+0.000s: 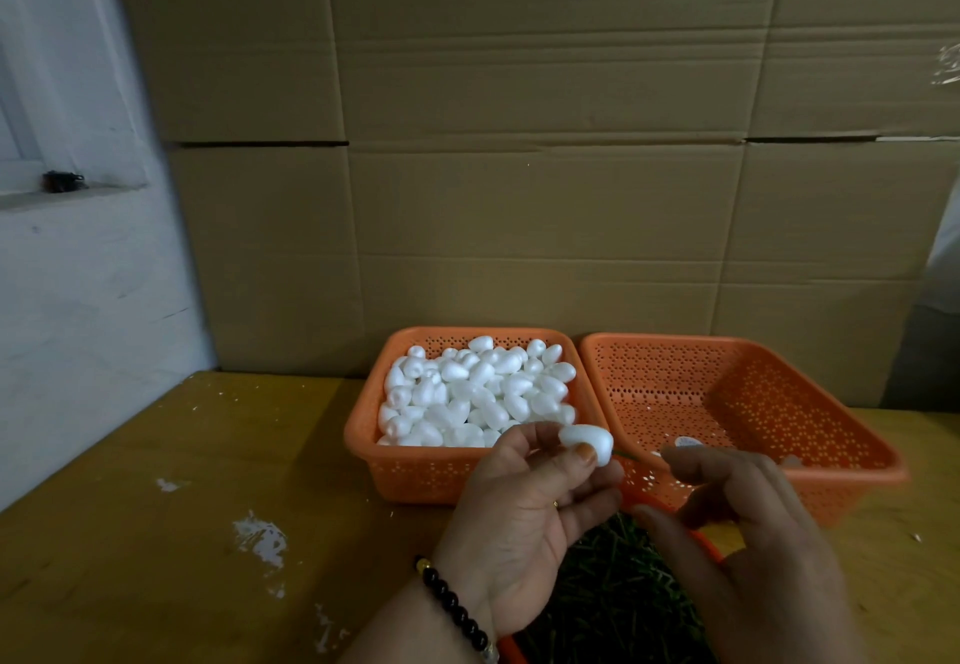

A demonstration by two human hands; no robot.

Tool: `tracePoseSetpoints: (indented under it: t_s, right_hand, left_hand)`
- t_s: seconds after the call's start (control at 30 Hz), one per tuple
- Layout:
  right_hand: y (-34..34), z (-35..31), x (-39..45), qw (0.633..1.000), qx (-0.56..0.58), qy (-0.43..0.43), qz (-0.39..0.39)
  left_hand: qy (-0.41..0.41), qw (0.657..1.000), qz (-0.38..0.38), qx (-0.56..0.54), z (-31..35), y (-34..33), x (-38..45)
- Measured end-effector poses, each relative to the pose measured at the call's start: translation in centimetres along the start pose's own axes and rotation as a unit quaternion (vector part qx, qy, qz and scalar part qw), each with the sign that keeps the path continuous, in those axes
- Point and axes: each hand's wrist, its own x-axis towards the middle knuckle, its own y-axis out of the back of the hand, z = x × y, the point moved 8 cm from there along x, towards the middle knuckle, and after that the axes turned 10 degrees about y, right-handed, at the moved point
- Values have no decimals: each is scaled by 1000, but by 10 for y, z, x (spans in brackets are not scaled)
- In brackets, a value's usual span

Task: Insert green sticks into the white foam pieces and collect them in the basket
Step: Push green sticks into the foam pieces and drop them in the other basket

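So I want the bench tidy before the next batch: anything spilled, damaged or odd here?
White flecks and smears are scattered on the wooden table, the biggest patch left of the left hand. They could be foam crumbs or chipped paint; I cannot tell which. The baskets sit straight and nothing has spilled from them.

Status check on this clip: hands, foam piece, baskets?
Left hand pinches foam piece; right hand feeds green stick in. Right basket nearly empty. Nothing blocking.
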Motion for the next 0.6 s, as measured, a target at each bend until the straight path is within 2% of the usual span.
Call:
tracePoseSetpoints:
  t_s: [0.2, 0.6]
  right_hand:
    - [-2, -4, 0, 1000, 4, 4, 0]
    - [-13, -1, -6, 998, -12, -5, -58]
  left_hand:
    - [-47, 999, 4, -17, 9, 2, -2]
    - [-97, 995, -7, -17, 22, 1, -7]
